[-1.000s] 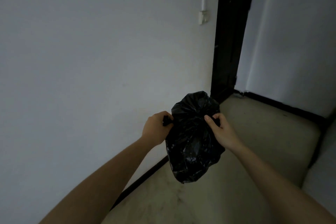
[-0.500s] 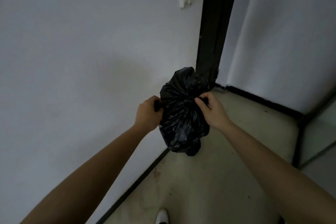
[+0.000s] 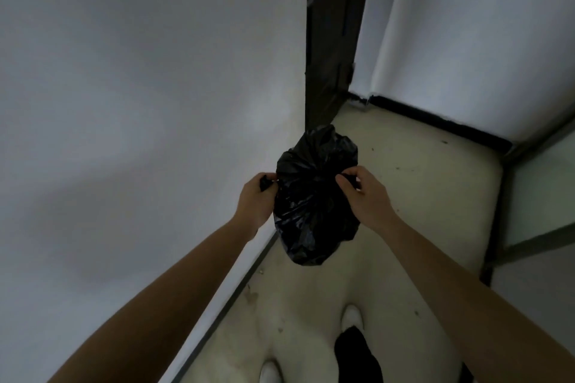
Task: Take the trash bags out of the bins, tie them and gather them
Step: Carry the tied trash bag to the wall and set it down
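The room is dim, so we cannot see what is inside the black trash bag (image 3: pixel 314 205). The ends of the bag top are hidden in the two hands, and only little black bits stick out past the fingers. Both arms are cut off at the bottom edge. So is one white shoe (image 3: pixel 270 371), and the other white shoe (image 3: pixel 351 315) peeks out past a dark trouser leg (image 3: pixel 354 351). The bag is shiny and crinkly, bunched up at the top and round below. It hangs in the air over the pale floor (image 3: pixel 435 211), close to the white wall (image 3: pixel 140 102) and the dark door frame (image 3: pixel 329 40). The left hand (image 3: pixel 256 199) has a tight grip on one bit of the bag top. The right hand (image 3: pixel 365 196) pinches the other bit, on the other side.
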The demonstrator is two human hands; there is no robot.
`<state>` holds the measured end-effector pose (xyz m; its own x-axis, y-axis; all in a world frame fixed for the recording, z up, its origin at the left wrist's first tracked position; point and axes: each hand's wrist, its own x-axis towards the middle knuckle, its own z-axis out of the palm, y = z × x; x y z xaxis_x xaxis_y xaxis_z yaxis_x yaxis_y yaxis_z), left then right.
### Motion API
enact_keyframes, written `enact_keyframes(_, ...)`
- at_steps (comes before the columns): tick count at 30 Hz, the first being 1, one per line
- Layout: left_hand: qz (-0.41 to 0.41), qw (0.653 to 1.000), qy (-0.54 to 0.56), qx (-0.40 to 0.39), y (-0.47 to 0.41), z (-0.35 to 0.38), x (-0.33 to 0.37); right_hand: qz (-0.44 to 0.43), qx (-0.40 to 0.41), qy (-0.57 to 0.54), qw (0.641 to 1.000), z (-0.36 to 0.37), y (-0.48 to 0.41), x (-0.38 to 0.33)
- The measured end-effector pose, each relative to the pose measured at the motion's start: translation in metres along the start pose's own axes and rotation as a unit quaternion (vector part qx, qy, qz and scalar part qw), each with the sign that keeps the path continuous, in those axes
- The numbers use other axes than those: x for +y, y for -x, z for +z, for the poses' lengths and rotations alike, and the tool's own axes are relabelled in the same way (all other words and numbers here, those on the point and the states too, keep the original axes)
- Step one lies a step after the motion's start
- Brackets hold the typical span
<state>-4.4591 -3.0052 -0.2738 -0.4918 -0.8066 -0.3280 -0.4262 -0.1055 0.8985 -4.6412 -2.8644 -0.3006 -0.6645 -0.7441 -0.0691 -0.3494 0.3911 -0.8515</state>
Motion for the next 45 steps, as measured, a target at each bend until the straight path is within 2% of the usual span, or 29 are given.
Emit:
enact_keyframes(5,-0.134,0.982,0.129,0.031,-0.054,0.045,-0.049,0.043,-0.119,0.005,0.992,0.027,-0.067,0.074)
enact_keyframes(9,-0.199,0.969,0.133,0.061,-0.089,0.067,-0.096,0.069,-0.185,0.020,0.980,0.061,-0.103,0.130)
enact_keyframes(13,-0.242,0.961,0.107,0.077,-0.129,0.088,-0.166,0.108,-0.202,0.028,0.973,0.114,-0.118,0.200)
enact_keyframes(19,-0.285,0.952,0.027,0.109,-0.215,0.134,-0.339,0.188,-0.207,0.036,0.960,0.246,-0.132,0.356)
enact_keyframes(23,-0.311,0.941,-0.019,0.129,-0.264,0.166,-0.493,0.226,-0.238,0.029,0.944,0.354,-0.131,0.478)
enact_keyframes(27,-0.329,0.936,-0.021,0.119,-0.289,0.183,-0.591,0.228,-0.242,0.015,0.943,0.420,-0.136,0.542)
enact_keyframes(31,-0.352,0.928,-0.008,0.124,-0.307,0.195,-0.656,0.236,-0.288,0.006,0.928,0.467,-0.143,0.587)
enact_keyframes(34,-0.331,0.936,-0.034,0.119,-0.309,0.194,-0.673,0.240,-0.296,0.000,0.924,0.475,-0.149,0.599)
enact_keyframes(38,-0.231,0.946,-0.211,0.089,-0.294,0.181,-0.649,0.238,-0.269,0.004,0.933,0.446,-0.142,0.574)
enact_keyframes(42,-0.146,0.956,-0.240,0.086,-0.280,0.166,-0.561,0.202,-0.242,0.021,0.949,0.380,-0.155,0.503)
enact_keyframes(45,-0.057,0.956,-0.272,0.090,-0.273,0.148,-0.466,0.117,-0.216,0.073,0.966,0.321,-0.184,0.430)
